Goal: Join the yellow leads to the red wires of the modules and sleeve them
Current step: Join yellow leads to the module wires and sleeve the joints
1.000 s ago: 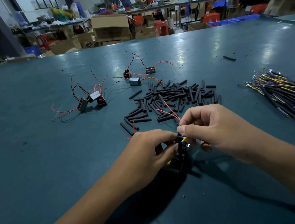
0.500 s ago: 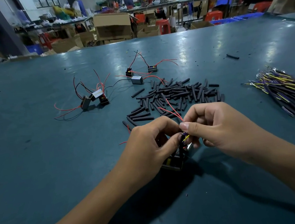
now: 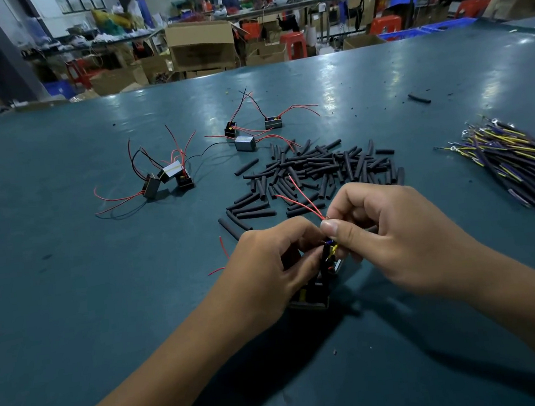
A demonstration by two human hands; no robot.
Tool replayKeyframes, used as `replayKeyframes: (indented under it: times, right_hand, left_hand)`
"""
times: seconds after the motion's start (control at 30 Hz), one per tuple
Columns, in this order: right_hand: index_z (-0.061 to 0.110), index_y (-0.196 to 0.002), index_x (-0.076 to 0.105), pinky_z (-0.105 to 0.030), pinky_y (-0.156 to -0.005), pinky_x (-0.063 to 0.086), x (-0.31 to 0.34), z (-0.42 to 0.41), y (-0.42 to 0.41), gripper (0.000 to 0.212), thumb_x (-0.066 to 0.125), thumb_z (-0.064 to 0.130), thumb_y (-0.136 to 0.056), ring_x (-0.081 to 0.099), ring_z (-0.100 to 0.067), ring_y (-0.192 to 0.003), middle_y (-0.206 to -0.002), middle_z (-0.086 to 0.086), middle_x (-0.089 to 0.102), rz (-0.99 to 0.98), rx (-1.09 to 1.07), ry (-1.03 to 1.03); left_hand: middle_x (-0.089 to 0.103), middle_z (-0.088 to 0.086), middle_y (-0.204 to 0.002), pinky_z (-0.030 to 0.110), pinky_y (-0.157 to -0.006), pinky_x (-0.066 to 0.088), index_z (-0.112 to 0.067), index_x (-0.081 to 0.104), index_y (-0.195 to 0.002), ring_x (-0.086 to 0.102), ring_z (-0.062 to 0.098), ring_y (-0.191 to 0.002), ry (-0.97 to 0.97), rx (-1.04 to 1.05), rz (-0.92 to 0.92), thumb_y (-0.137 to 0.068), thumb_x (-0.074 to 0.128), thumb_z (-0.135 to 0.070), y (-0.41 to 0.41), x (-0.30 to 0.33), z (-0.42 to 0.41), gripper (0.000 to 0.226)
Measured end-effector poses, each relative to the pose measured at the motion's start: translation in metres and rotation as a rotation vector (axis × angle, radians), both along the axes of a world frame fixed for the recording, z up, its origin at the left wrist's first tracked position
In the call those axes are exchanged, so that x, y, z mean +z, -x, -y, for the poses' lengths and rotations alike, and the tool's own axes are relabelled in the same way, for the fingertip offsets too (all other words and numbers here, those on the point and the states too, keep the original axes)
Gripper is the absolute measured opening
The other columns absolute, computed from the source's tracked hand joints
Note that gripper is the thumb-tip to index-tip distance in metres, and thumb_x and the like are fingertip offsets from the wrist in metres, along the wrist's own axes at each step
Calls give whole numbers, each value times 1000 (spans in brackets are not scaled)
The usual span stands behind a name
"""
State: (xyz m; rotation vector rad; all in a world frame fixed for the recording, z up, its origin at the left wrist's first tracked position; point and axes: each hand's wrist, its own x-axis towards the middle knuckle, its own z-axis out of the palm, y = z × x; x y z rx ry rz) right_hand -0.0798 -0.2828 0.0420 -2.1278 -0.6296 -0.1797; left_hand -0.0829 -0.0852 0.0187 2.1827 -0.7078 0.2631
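Note:
Both hands meet over the middle of the teal table (image 3: 72, 284). My left hand (image 3: 265, 267) has its fingers curled round a black sleeve (image 3: 325, 252) and a small black module (image 3: 309, 293) that hangs just below. My right hand (image 3: 392, 234) pinches a yellow lead (image 3: 334, 248) and a red wire (image 3: 304, 199) between thumb and forefinger. The red wire arcs up and back from the pinch. The joint itself is hidden by my fingertips.
A heap of black sleeves (image 3: 321, 169) lies just beyond my hands. A bundle of yellow and purple leads (image 3: 515, 161) lies at the right. Two groups of modules with red wires (image 3: 173, 175) (image 3: 247, 133) sit farther back left. Cardboard boxes stand past the table's far edge.
Both hands have lifted slightly and drawn together, away from me. The module has risen with them, and the red wire now stands higher above the pinch.

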Motion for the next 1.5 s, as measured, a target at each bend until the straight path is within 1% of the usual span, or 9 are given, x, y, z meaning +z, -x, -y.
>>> replayKeyframes:
  times: [0.1, 0.27, 0.4, 0.5, 0.67, 0.87, 1.07, 1.33, 1.5]
  right_hand:
    - [24, -79, 63, -19, -54, 45, 0, -2, -3, 14, 67, 24, -93, 60, -4, -55, -65, 6, 70, -123, 11, -72]
    - [11, -89, 67, -18, -48, 38, 5, 2, -6, 6, 68, 16, -91, 46, -11, -53, -60, 1, 62, -467, 49, -267]
    - [2, -86, 66, -18, -46, 38, 6, 0, -5, 5, 65, 3, -91, 52, -13, -55, -65, -8, 65, -596, 9, -374]
    - [4, -80, 69, -19, -44, 37, 6, -3, -5, 10, 65, 0, -89, 56, -13, -55, -73, -15, 67, -667, -26, -421]
    - [15, -76, 72, -20, -41, 37, 4, -4, -3, 7, 71, 13, -83, 61, -12, -53, -75, -12, 73, -679, -58, -373]
    - [10, -80, 71, -19, -43, 38, 3, -4, -4, 2, 72, 12, -80, 60, -13, -53, -73, -12, 72, -661, -50, -390]
    - [3, -79, 71, -22, -46, 46, 3, -4, -2, 4, 72, 5, -82, 62, -15, -55, -70, -13, 71, -585, -44, -397]
    - [2, -86, 67, -19, -44, 41, 2, -6, -3, 12, 76, 5, -79, 62, -14, -52, -69, -12, 72, -629, -61, -421]
    - [2, -82, 69, -19, -45, 41, 1, -6, -2, 6, 75, 4, -80, 63, -15, -53, -70, -12, 72, -635, -58, -433]
  left_hand:
    - [62, -11, -65, 14, -55, 42, -14, 70, -95, 53, 4, -54, 15, 0, -21, -92, 68, -11, 1, -1, 0, 5]
    - [67, 3, -64, 24, -50, 53, -11, 64, -89, 62, 12, -50, 136, 17, -187, -96, 64, -7, 1, -6, 1, 7]
    - [70, 4, -68, 22, -52, 53, -14, 63, -85, 64, 11, -51, 182, 34, -220, -96, 65, -6, 0, -8, 1, 13]
    - [67, -3, -63, 20, -52, 50, -17, 62, -84, 62, 8, -50, 178, 39, -222, -96, 64, -7, 0, -10, 1, 16]
    - [66, -5, -64, 23, -54, 52, -18, 63, -85, 64, 10, -54, 207, 14, -256, -96, 64, -9, 1, -11, -1, 14]
    - [67, -2, -66, 23, -54, 53, -20, 63, -83, 64, 10, -55, 213, 5, -264, -96, 63, -8, 3, -9, -1, 18]
    - [67, -1, -65, 23, -54, 52, -16, 67, -84, 63, 10, -56, 245, 11, -307, -96, 63, -7, 4, -8, 0, 15]
    - [70, 8, -69, 26, -58, 56, -14, 73, -91, 65, 11, -57, 230, 3, -300, -96, 65, -9, 5, -7, -1, 11]
    - [71, 9, -70, 30, -58, 57, -14, 73, -91, 66, 14, -58, 245, 6, -332, -97, 65, -9, 5, -8, -2, 11]
